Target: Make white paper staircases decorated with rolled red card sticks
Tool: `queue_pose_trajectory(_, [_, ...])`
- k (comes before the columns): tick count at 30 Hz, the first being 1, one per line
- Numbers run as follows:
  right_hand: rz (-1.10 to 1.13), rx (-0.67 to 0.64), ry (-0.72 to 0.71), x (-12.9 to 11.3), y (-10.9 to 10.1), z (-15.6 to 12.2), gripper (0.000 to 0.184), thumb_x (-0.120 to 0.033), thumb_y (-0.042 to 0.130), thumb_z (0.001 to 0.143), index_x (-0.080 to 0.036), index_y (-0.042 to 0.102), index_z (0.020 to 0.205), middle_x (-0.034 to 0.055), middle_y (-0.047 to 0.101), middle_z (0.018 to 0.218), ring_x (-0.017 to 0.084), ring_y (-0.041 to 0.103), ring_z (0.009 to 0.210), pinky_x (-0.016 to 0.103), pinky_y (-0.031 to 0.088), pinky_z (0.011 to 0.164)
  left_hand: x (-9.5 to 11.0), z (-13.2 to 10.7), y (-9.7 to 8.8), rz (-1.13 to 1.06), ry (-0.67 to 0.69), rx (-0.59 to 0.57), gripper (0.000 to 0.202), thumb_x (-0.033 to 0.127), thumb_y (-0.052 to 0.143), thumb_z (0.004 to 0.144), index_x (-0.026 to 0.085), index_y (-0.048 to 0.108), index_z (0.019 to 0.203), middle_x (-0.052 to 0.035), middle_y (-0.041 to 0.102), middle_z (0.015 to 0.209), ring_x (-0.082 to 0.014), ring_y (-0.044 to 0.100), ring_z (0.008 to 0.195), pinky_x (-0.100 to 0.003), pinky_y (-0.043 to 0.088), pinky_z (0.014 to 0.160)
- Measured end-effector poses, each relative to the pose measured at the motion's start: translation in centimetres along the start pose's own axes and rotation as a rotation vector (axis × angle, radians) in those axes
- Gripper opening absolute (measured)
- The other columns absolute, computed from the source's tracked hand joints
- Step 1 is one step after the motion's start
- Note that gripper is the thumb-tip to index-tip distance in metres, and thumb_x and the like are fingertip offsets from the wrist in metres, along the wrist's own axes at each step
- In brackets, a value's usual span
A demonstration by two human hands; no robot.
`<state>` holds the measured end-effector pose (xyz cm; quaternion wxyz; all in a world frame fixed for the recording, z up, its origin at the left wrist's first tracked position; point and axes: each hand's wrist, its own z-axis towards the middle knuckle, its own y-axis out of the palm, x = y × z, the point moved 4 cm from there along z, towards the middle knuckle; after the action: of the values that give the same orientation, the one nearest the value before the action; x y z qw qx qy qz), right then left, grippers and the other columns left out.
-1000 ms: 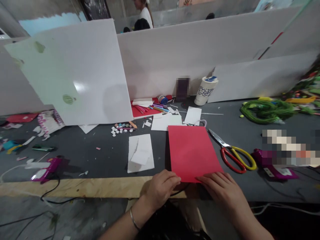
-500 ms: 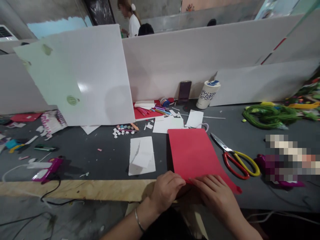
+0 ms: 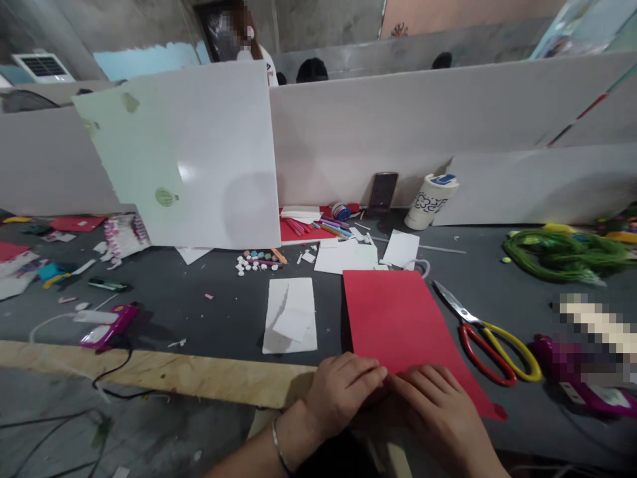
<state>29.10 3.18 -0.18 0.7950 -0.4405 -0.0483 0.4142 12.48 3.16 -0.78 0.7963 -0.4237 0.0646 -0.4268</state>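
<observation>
A red sheet of paper [image 3: 398, 318] lies on the dark table in front of me. Its near edge looks curled, and a small roll shows at the right corner. My left hand [image 3: 346, 388] is closed on that near edge, fingers bent over it; a silver bangle circles the wrist. Close beside it, my right hand [image 3: 438, 405] presses the same edge with its fingers together. Both thumbs are hidden under the hands. Scissors [image 3: 485, 332] with one red and one yellow handle lie just right of the sheet. Left of it is a white card [image 3: 291, 318] with a torn piece on top.
Purple glue guns [image 3: 112, 328] sit at both sides, with cords trailing. Behind are a white cup [image 3: 430, 202], a phone [image 3: 383, 192], several colored pens [image 3: 333, 227] and white scraps. Green cord [image 3: 562, 255] is coiled at right. A tall white board [image 3: 223, 159] stands at left.
My view has shifted, so the table's things sit further right and slightly lower. Both hands stay at the red paper's near edge, my left fingers now lying further over it.
</observation>
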Motion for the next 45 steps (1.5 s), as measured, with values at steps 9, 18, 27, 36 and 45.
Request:
queue_pose_trajectory(9, [0.010, -0.017, 0.028, 0.7, 0.9, -1.0, 0.030, -0.025, 0.040, 0.099, -0.024, 0.070, 0.098, 0.0030, 0.071, 0.080, 0.018, 0.055, 0.078, 0.034, 0.035, 0.079, 0.0, -0.1, 0.8, -0.058, -0.139, -0.059, 0.026, 0.026, 0.045, 0.098, 0.018, 0.063, 0.083, -0.0008, 0.065, 0.077, -0.0123, 0.055, 0.072, -0.023, 0.042, 0.060])
queue_pose_trajectory(18, [-0.008, -0.005, 0.005, 0.2, 0.6, -0.2, 0.035, -0.025, 0.035, 0.100, -0.023, 0.069, 0.092, 0.0034, 0.070, 0.075, 0.018, 0.055, 0.074, 0.034, 0.034, 0.077, -0.1, -0.7, 1.1, -0.150, -0.232, -0.165, 0.018, 0.021, 0.051, 0.095, 0.015, 0.058, 0.080, -0.0030, 0.062, 0.079, -0.0152, 0.053, 0.076, -0.027, 0.046, 0.065])
queue_pose_trajectory(27, [-0.074, -0.039, -0.017, 1.4, 1.0, -0.2, 0.032, -0.014, 0.040, 0.093, -0.024, 0.070, 0.096, 0.0038, 0.072, 0.082, 0.018, 0.057, 0.078, 0.034, 0.037, 0.076, -0.8, -0.6, 1.0, -0.107, -0.187, -0.074, 0.013, 0.019, 0.049, 0.095, 0.016, 0.057, 0.085, -0.0030, 0.061, 0.078, -0.0149, 0.056, 0.076, -0.027, 0.052, 0.067])
queue_pose_trajectory(36, [-0.198, 0.264, -0.117, 4.0, -0.3, 10.7, 0.027, -0.011, 0.056, 0.090, -0.025, 0.069, 0.108, 0.0052, 0.071, 0.096, 0.017, 0.059, 0.083, 0.029, 0.044, 0.075, -2.1, -2.2, 1.1, -0.007, -0.208, 0.114, 0.031, 0.017, 0.047, 0.092, 0.017, 0.051, 0.123, -0.0110, 0.067, 0.104, -0.0196, 0.065, 0.101, -0.033, 0.058, 0.086])
queue_pose_trajectory(45, [-0.044, -0.161, 0.090, 5.3, 14.6, 29.7, 0.026, -0.025, 0.045, 0.098, -0.027, 0.070, 0.104, 0.0032, 0.070, 0.105, 0.015, 0.060, 0.089, 0.024, 0.040, 0.068, -3.2, -1.8, 2.5, -0.067, -0.105, 0.095, 0.019, 0.018, 0.042, 0.095, 0.018, 0.059, 0.105, -0.0065, 0.069, 0.087, -0.0158, 0.067, 0.083, -0.024, 0.058, 0.075])
